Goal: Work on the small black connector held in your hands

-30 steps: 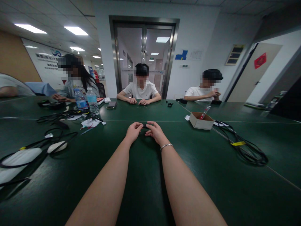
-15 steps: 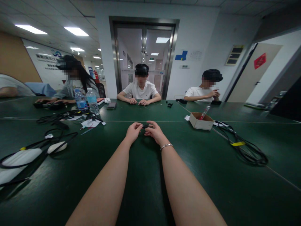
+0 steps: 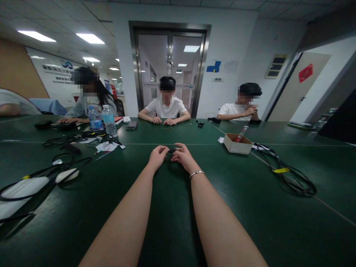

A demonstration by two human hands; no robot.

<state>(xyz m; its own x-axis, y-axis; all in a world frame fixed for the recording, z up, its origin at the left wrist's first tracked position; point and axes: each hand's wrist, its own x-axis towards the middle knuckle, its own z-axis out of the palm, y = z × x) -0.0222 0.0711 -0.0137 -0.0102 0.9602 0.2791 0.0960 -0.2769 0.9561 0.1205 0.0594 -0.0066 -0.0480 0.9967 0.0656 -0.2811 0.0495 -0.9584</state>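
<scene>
- Pinching, in the head view: bare left hand has thumb and fingertips closed on the left end of a small, narrow black object, material too small to tell.
- Bare right hand curls about its other end; cannot tell how firmly.
- Black object sits between both hands, over the smooth dark green counter.
- Drop risk: little fingertip contact; uneven pull could twist it free.
- Dropped, black on dark green might be hard to spot.
- Fingers cover much of it; slipping could go unnoticed.
- Open-topped grey cardboard box well apart, knock unlikely.

Green table with 1 box, cables
</scene>
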